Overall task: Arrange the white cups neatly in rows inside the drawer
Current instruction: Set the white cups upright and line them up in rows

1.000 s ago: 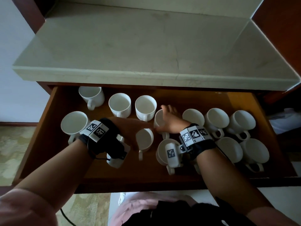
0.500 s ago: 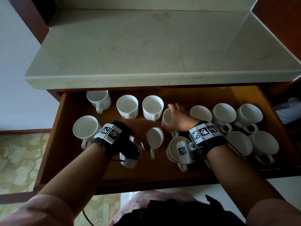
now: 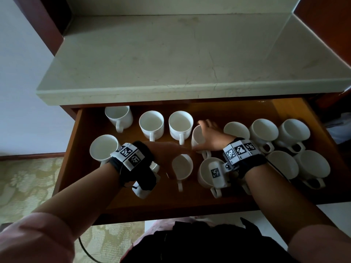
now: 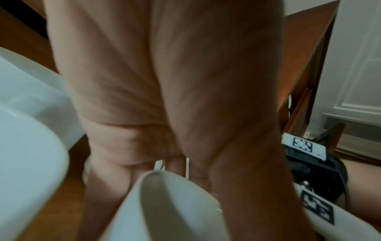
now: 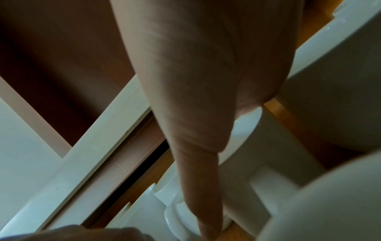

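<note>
White cups fill the wooden drawer (image 3: 79, 149); the left hand (image 3: 165, 154) grips a tilted cup (image 3: 182, 167) at frame centre. The right hand (image 3: 210, 136) clasps a back-row cup (image 3: 197, 137) (its wrist view shows the thumb on that rim).

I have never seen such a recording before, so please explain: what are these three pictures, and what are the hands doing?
A person wears three cameras: one on the head, one on each wrist. The head picture looks down into an open wooden drawer of white cups, below a pale stone counter. The left hand grips a tilted cup; the right hand holds another cup in the back row. The wrist pictures show the same hands from very near, blurred. The black bands with square patterns carry the wrist cameras.
</note>
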Motion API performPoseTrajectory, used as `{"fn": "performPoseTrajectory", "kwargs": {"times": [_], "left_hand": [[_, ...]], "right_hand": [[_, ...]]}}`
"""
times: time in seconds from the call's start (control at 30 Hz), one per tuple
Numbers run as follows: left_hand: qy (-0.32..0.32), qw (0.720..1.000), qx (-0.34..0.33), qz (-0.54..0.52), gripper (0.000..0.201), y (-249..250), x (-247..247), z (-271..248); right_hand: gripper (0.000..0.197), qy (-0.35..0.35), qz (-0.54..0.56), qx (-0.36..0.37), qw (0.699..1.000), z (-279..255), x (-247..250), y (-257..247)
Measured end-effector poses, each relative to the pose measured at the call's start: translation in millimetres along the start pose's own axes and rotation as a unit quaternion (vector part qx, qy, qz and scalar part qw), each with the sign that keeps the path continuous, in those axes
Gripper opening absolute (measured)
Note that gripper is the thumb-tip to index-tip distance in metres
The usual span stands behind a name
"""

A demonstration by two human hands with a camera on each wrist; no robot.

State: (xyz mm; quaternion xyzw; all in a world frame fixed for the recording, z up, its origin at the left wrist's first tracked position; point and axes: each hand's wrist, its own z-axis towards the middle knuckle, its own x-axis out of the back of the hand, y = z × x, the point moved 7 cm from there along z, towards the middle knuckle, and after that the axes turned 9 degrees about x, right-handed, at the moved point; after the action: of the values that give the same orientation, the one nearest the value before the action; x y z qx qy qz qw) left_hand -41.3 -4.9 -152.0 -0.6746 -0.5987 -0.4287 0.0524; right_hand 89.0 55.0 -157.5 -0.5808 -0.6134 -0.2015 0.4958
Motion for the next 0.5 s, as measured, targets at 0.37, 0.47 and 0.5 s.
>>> {"fn": "performPoseTrajectory", "kwargs": {"times": [0.37,0.47,0.5], "left_hand": [[-0.018,0.999,-0.026,0.034,0.083,7.7,-8.2,-2.1],[-0.023,0.999,-0.029,0.038,0.083,9.1,-10.6,-1.8],[-0.026,0.998,-0.027,0.042,0.083,9.1,-11.7,-1.6]], "right_hand": [[0.111,0.001,-0.006,-0.004,1.000,1.6,-2.2,2.5],[0.110,0.000,-0.008,-0.003,1.000,1.5,-2.5,2.8],[0.110,-0.001,-0.009,-0.002,1.000,1.2,-2.5,2.6]]}}
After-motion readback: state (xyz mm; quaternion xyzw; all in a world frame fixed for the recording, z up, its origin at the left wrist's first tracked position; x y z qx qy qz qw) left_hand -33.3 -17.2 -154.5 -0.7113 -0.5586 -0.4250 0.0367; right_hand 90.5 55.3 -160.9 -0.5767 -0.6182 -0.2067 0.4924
